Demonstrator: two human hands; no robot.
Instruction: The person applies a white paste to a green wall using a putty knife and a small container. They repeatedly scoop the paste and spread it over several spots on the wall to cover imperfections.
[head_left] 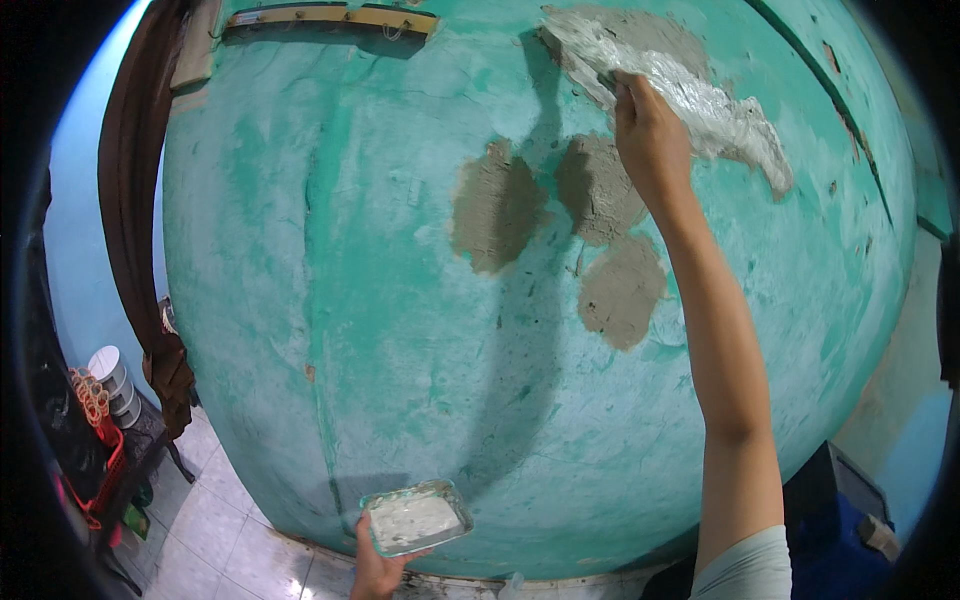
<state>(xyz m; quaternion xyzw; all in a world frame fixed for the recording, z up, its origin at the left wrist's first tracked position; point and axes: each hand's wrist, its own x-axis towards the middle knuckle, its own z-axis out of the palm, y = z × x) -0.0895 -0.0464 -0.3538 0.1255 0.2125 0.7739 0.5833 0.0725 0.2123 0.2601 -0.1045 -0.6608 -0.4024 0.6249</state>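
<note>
Up high on the green wall [380, 300], the right hand [648, 135] is closed tight around some kind of spreading tool, probably a putty knife. You can't really see the blade, it's buried in the wet white filler [700, 105], so I can't say exactly what it is. The fingers are curled shut on the handle and the tool end is pressed right against the wall, at the upper left part of that white smear, which runs diagonally down to the right over a grey cement patch [640, 35].

Just below and left of that hand there are three more bare grey patches [598, 190], not covered with white, sitting close together in a loose cluster.

Down low, near the bottom of the wall, the left hand [378, 570] is gripping a small clear plastic tray [415, 517] from underneath, fingers wrapped on its near edge. The tray is held roughly flat and it's got a layer of the same white filler in it.

Off to the left there's a brown cloth [135, 200] hanging down, a stack of white tubs [112, 380] on a dark table [140, 425], and a pale tiled floor [220, 540].
</note>
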